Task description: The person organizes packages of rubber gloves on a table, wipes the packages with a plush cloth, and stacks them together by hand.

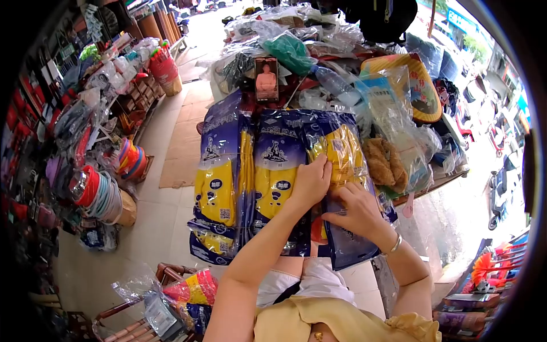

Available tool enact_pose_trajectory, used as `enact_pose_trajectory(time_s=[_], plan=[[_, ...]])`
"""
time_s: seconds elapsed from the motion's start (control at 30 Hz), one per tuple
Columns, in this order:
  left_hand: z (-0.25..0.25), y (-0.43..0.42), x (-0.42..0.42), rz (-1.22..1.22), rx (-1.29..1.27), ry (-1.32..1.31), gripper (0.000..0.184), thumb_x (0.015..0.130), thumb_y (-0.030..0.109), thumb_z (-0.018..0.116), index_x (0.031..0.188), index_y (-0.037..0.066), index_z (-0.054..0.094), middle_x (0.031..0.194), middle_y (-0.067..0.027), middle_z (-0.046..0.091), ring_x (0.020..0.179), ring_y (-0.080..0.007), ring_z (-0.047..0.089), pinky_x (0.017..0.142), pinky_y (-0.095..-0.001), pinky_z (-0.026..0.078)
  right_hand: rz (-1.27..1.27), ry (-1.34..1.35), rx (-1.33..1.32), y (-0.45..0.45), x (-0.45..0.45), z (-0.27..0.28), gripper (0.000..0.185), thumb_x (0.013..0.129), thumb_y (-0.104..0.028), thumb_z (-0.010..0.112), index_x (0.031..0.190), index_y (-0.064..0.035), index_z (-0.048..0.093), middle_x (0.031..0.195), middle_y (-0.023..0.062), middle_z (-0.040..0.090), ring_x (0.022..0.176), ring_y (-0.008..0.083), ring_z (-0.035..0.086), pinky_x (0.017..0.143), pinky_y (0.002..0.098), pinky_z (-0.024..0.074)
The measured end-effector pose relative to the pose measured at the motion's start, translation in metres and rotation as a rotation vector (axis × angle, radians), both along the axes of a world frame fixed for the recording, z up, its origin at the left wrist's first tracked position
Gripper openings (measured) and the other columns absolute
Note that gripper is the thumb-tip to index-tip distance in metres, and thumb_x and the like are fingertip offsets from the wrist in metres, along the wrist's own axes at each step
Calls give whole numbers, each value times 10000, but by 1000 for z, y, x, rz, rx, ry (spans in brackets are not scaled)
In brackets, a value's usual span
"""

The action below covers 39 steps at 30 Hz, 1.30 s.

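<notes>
A blue-and-clear plastic packet of yellow rubber gloves (345,145) lies under both my hands, its lower blue part hanging toward me. My left hand (312,181) is closed in a pinch on the packet's left side. Lower and to the right, my right hand (360,212) rests on the same packet with its thumb apart from its bent fingers; a bracelet circles that wrist. Beside it on the left lie two more stacks of the same glove packets, a middle stack (276,174) and a left stack (215,191).
Behind the packets stand a phone (266,80) showing a person and a heap of bagged goods (290,34). To the right are a brown furry item (383,165) and a yellow woven fan (421,94). Crowded shelves (108,102) line the left; a bamboo chair (134,328) stands near me.
</notes>
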<state>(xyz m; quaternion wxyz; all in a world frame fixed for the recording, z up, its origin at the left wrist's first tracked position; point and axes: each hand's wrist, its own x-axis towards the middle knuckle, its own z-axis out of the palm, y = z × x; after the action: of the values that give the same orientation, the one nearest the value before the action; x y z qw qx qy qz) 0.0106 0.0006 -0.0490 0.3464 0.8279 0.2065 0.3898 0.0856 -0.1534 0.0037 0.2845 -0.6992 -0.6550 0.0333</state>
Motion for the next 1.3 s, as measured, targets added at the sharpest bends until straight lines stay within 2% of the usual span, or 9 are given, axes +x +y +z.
enact_pose_trajectory(time_s=[0.13,0.27,0.33,0.47,0.7,0.8,0.87,1.03,1.3], plan=[[3,-2,-2,67,102,34,181,926,155,532,1009,-5,514,615,-198,560,603,-393,619,560,-456,453,-48,-151,-12,1,-11,-2,591,658,-410,791,1049,-10,598,1133,148,576,1069,318,525,894,426,437],[16,-15,-15,34,-30,-133,505,820,129,653,1279,50,455,960,-190,606,858,-385,586,741,-458,467,-77,-220,64,-4,-13,-14,667,646,-408,786,1113,21,578,1185,166,550,1121,327,491,951,431,407],[29,-17,-20,143,601,-32,497,772,109,664,1243,90,507,1046,-167,548,953,-351,537,804,-404,444,-85,-232,54,-6,-14,-15,700,652,-398,771,1155,42,563,1202,180,540,1145,337,469,992,435,380],[8,-9,-12,-66,506,252,158,784,89,620,940,90,651,913,-89,582,945,-286,558,813,-379,445,-94,-236,37,-5,-18,-18,703,657,-384,757,1175,48,555,1228,186,537,1189,341,452,1025,440,355],[13,-5,-5,-56,647,407,100,836,133,580,851,54,639,899,-101,613,937,-286,575,788,-374,466,-106,-191,33,-7,-20,-27,752,657,-336,730,1255,59,501,1309,222,497,1277,372,402,1073,452,321],[23,2,-5,-164,275,308,140,862,140,542,836,14,596,847,-127,625,872,-307,587,763,-360,465,-117,-178,22,-6,-17,-29,775,670,-313,708,1305,51,450,1339,246,459,1293,401,380,1088,468,301],[46,-5,-11,-340,-379,171,167,870,144,504,811,-5,551,798,-160,620,792,-339,579,755,-377,452,-122,-172,9,-1,-13,-30,793,677,-304,697,1333,44,420,1356,259,435,1304,417,365,1097,476,288],[57,-19,-15,-191,227,75,171,855,166,557,801,5,534,744,-119,540,751,-197,602,667,-337,452,-140,-92,-1,18,5,-22,850,733,-414,714,1373,32,374,1425,293,359,1358,457,291,1126,489,248],[58,-19,-22,-241,-98,75,203,854,186,581,840,-13,543,776,-136,554,715,-234,560,637,-336,449,-170,22,-73,12,16,-11,597,775,-354,708,1205,23,536,1402,318,398,1335,446,356,1106,448,309]])
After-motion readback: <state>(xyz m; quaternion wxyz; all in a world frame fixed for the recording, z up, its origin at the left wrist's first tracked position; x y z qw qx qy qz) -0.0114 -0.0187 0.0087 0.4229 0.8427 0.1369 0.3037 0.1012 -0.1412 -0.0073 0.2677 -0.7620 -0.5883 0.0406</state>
